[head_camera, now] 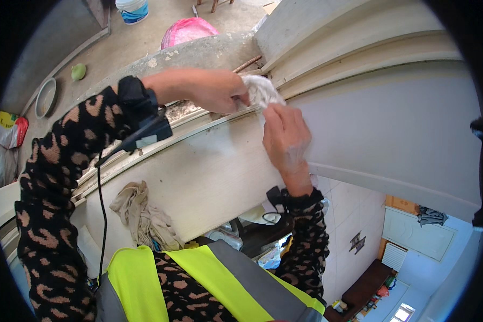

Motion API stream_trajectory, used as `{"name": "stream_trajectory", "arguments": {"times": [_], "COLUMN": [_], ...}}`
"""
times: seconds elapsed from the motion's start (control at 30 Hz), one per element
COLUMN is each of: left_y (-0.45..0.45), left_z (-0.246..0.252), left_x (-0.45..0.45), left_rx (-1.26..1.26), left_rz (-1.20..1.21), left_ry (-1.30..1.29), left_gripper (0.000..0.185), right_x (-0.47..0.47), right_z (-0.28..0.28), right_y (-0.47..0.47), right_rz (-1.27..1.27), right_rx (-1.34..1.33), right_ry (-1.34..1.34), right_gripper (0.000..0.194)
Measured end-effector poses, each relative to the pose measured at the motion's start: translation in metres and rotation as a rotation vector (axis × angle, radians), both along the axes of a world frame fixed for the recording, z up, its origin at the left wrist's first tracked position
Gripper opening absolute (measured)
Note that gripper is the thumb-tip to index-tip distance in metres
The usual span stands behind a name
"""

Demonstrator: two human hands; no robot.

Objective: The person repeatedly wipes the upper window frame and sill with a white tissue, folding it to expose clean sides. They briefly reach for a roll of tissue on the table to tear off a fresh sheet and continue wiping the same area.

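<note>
A white cloth (pixel 262 90) is bunched at the corner where the window track (pixel 193 128) meets the upright frame (pixel 326 66). My left hand (pixel 213 89) reaches across from the left and grips one side of this cloth, its fingers curled. From below, my right hand (pixel 287 135) pinches the cloth's other side between thumb and fingers, above the pale sill (pixel 209 173). Dirt lies along the grooves of the track. A crumpled beige cloth (pixel 145 217) rests on the sill near my body, touched by neither hand.
Beyond the track runs a concrete ledge (pixel 209 54), with a brown stick (pixel 247 63) near the corner. Outside on the floor are a pink bag (pixel 189 32), a bucket (pixel 133 11), a metal basin (pixel 46 98) and a green gourd (pixel 78 71). A black cable (pixel 102 209) hangs from my left wrist.
</note>
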State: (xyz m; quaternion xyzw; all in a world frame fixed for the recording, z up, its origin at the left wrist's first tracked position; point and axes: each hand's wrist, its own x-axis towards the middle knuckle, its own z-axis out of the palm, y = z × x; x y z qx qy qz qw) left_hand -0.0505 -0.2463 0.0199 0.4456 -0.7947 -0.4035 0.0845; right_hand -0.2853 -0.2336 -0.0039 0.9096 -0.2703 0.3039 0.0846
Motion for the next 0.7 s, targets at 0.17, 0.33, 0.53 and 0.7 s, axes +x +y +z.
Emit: {"name": "stream_trajectory", "arguments": {"times": [0.17, 0.33, 0.53, 0.7], "left_y": [0.002, 0.016, -0.002, -0.02], "left_z": [-0.02, -0.022, -0.009, -0.012], "left_x": [-0.023, -0.022, -0.028, -0.047], "left_rx": [-0.3, -0.341, 0.243, 0.649], "left_rz": [0.153, 0.413, 0.259, 0.25], "left_ry": [0.012, 0.214, 0.33, 0.315], "left_gripper": [0.032, 0.034, 0.054, 0.078], "right_x": [0.02, 0.029, 0.012, -0.04], "right_z": [-0.001, -0.013, -0.004, -0.009], "right_y": [-0.028, -0.019, 0.008, 0.039], "right_rz": [-0.113, -0.235, -0.177, -0.246], "right_rx": [-0.037, 0.022, 0.168, 0.232], "right_ry": [0.439, 0.521, 0.28, 0.136], "right_gripper": [0.018, 0.031, 0.043, 0.032]}}
